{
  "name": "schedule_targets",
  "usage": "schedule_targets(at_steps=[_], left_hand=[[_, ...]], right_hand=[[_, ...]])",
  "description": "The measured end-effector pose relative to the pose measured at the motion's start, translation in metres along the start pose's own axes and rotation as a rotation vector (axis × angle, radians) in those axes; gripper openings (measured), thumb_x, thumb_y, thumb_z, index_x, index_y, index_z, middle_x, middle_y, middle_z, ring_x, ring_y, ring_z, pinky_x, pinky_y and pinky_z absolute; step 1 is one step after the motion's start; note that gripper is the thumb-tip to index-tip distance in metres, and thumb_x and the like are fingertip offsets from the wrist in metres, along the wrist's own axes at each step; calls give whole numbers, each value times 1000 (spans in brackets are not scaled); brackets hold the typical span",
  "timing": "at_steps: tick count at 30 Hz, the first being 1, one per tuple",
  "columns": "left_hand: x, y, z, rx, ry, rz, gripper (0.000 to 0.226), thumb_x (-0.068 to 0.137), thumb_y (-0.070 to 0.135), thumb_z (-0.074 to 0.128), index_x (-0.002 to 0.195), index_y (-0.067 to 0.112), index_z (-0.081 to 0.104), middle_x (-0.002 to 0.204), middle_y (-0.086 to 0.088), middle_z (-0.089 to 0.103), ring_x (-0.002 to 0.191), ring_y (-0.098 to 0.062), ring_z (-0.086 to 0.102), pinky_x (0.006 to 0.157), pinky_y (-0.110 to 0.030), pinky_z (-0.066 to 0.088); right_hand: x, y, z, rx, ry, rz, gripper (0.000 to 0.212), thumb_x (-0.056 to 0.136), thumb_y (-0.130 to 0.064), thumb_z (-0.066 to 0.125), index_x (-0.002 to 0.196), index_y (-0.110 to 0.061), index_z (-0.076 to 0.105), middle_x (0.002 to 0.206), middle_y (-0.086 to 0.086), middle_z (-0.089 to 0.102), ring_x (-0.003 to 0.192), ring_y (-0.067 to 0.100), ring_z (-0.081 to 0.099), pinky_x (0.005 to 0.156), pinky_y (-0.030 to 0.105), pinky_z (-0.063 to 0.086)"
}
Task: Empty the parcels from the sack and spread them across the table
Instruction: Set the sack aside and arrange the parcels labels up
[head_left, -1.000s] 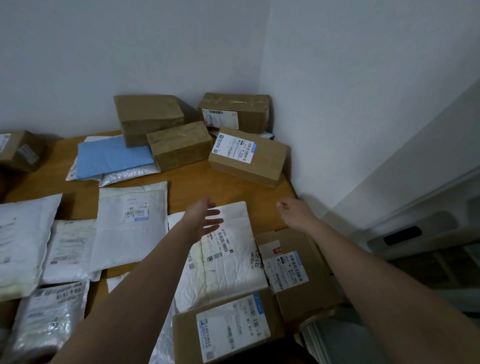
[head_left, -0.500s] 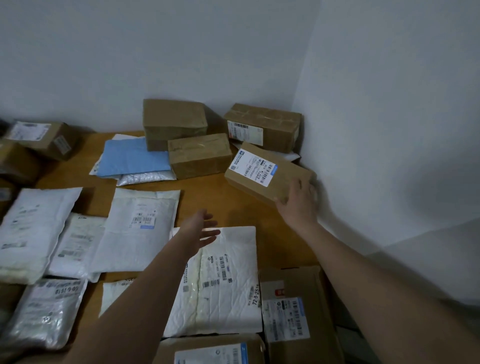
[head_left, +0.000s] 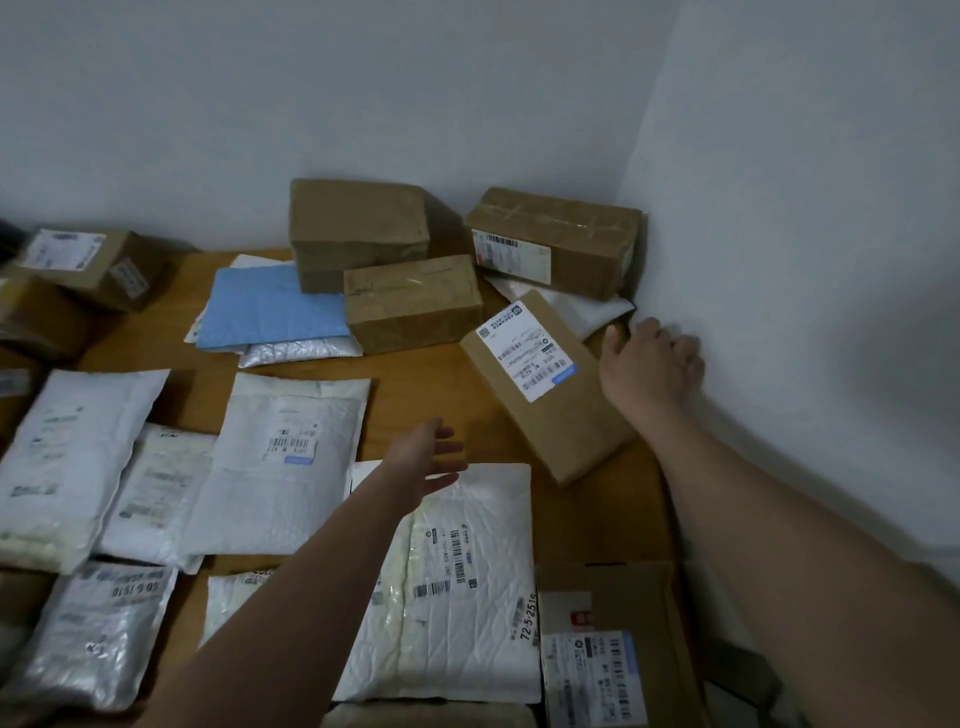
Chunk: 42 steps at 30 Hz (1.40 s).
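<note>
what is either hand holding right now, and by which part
The right hand is at the far right edge of the tilted labelled box; whether it grips or only pushes it cannot be told. The left hand hovers open, holding nothing.

Wooden table (head_left: 415, 379) carries brown boxes (head_left: 413, 309) and white mailers (head_left: 280, 462).

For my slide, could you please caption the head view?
Right hand grips a labelled box among parcels.
</note>
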<state>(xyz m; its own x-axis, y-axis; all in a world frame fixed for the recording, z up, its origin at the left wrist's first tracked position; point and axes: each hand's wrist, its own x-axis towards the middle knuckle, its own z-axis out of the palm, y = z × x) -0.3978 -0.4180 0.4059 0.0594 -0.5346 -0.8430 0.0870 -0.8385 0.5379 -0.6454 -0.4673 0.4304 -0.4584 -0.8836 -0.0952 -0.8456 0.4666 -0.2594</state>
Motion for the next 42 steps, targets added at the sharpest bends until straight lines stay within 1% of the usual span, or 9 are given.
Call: schedule_targets(at_steps=[4,9,12,14,21,27,35,39,42], left_hand=[[2,4,23,38,-68,7,37,100,35,42,120,8,56,114,-11,63,105,-30,61,78,-38,50],[-5,7,49,125,-178,30,40,97,42,46,116,9,57,109,-10,65,101,-28,64,89,-39,51],[-6,7,50,224,-166,22,46,99,46,39,101,8,64,102,-13,70,95,-28,66,91,-40,50],[-3,7,48,249,-136,8,47,100,44,35,96,7,65,104,-14,69,92,-28,64,86,-38,50],[-3,8,63,200,-302,2,46,101,47,33,114,13,61,114,-6,65,106,-29,61,89,-41,49],[-3,9,69,261,-336,25,52,101,50,30,114,13,64,117,-8,66,109,-30,61,88,-39,51],[0,7,55,213,-278,21,46,102,44,32,111,11,62,114,-12,67,104,-31,63,88,-40,50],[2,5,45,194,-248,25,47,102,44,32,113,10,61,112,-11,67,103,-31,64,88,-40,51],[4,4,39,187,-228,19,47,102,44,32,114,10,61,113,-11,66,104,-31,63,88,-39,50]], right_hand=[[-1,0,-2,117,-4,-105,42,101,-36,35,126,-4,46,127,21,50,123,37,40,98,43,34],[-11,9,3,352,-498,-99,51,104,-41,28,142,-9,38,138,15,49,124,30,49,93,34,39],[-10,18,4,73,-344,-64,57,103,-45,20,114,-4,59,114,17,62,95,25,56,80,35,44],[-7,25,2,-47,-183,-60,60,102,-43,20,104,-2,63,110,19,64,101,30,57,86,39,44],[-9,24,-2,43,-171,-99,46,103,-38,26,114,-4,55,109,16,60,96,30,54,72,31,33],[-5,22,8,146,-36,-183,36,100,-30,38,122,-5,54,123,16,54,118,30,43,99,36,32],[3,16,20,34,-175,-316,41,98,-37,39,133,-15,44,136,7,46,132,31,33,107,45,30],[11,16,20,-74,-321,-283,52,99,-43,33,145,-21,28,152,4,27,143,34,12,114,54,10],[11,13,16,-159,-268,-219,50,98,-47,31,137,-16,39,141,14,35,135,37,24,114,55,13]])
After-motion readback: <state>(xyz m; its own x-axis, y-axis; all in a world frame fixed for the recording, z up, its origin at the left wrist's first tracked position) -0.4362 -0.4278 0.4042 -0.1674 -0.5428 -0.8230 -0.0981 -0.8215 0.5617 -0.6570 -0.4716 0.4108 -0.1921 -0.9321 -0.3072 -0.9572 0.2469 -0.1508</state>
